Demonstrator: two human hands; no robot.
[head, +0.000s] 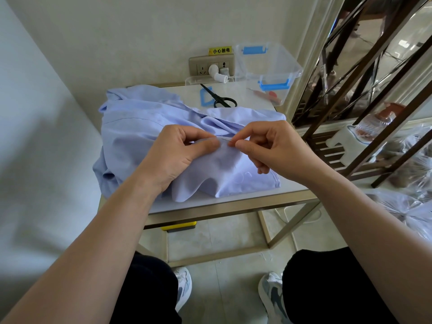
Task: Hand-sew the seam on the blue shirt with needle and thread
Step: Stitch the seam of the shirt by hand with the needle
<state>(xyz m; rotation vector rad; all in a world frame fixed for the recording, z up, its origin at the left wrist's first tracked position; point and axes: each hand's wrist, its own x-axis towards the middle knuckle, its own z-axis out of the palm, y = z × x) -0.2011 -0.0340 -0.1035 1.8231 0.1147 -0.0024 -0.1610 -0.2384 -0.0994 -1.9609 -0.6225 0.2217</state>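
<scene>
A light blue shirt (140, 122) lies crumpled over the small white table (245, 197). My left hand (177, 155) pinches a raised fold of the shirt between thumb and fingers. My right hand (268, 148) pinches a thin needle (226, 140) between thumb and forefinger, with its point at the fold right beside my left thumb. The thread is too fine to make out.
Black scissors (219, 98) and a blue clip (206, 98) lie on the table behind the shirt. A clear plastic box with blue latches (268, 66) stands at the back right, by a wall socket (210, 65). A metal-framed glass shelf (362, 90) rises on the right.
</scene>
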